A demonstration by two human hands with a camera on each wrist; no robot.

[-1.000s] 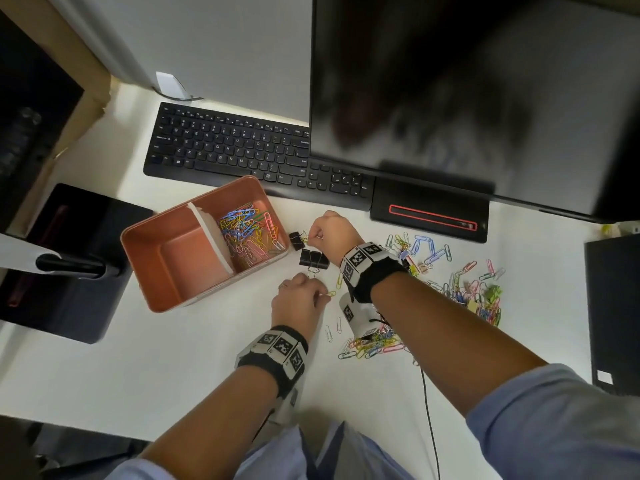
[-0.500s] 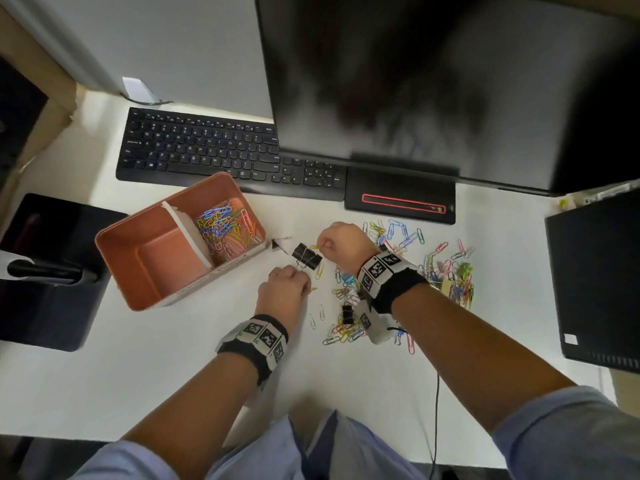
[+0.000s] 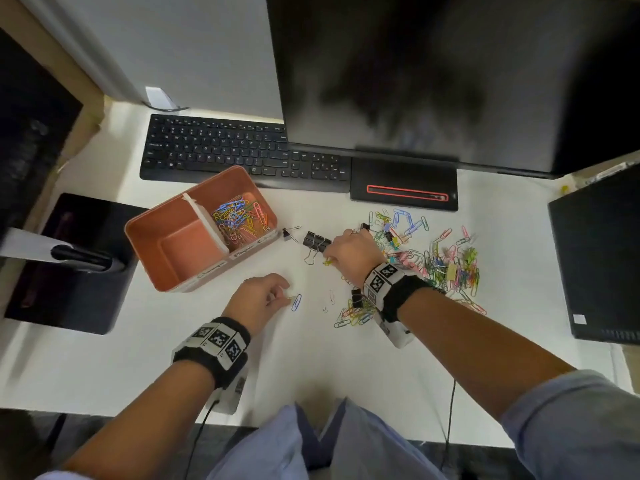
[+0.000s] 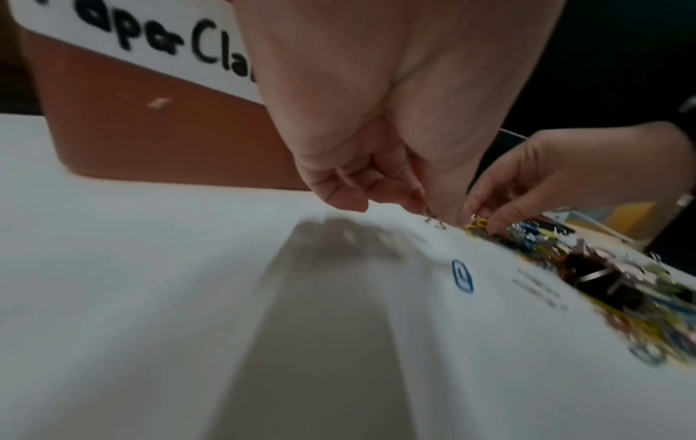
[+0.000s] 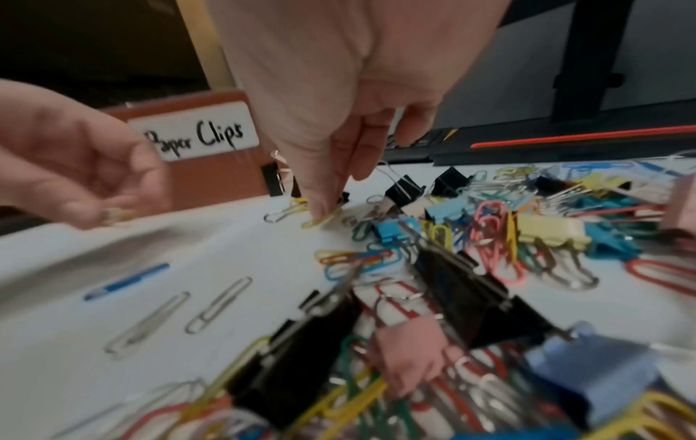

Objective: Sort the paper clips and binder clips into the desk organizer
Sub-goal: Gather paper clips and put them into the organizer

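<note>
Overhead, a white surface (image 3: 104, 358) carries a black keyboard (image 3: 214, 148), a dark monitor (image 3: 433, 71) and an orange organizer (image 3: 145, 237) labelled "Paper Clips" (image 5: 199, 137). Loose clips (image 3: 446, 265) lie right. Left hand (image 3: 258, 299) pinches something small; right hand's (image 3: 349, 252) grip pinches a yellow paper clip (image 5: 320, 220).

— What sort of place am I logging?
— Office desk. White desk (image 3: 104, 358), black keyboard (image 3: 221, 150) at the far side, big dark monitor (image 3: 433, 74) above it, its stand base (image 3: 403, 183) just right of the keyboard.
— Anything else?
— Orange desk organizer (image 3: 152, 258) labelled "Paper Clips", loose clip pile (image 3: 446, 268) on the right.
</note>
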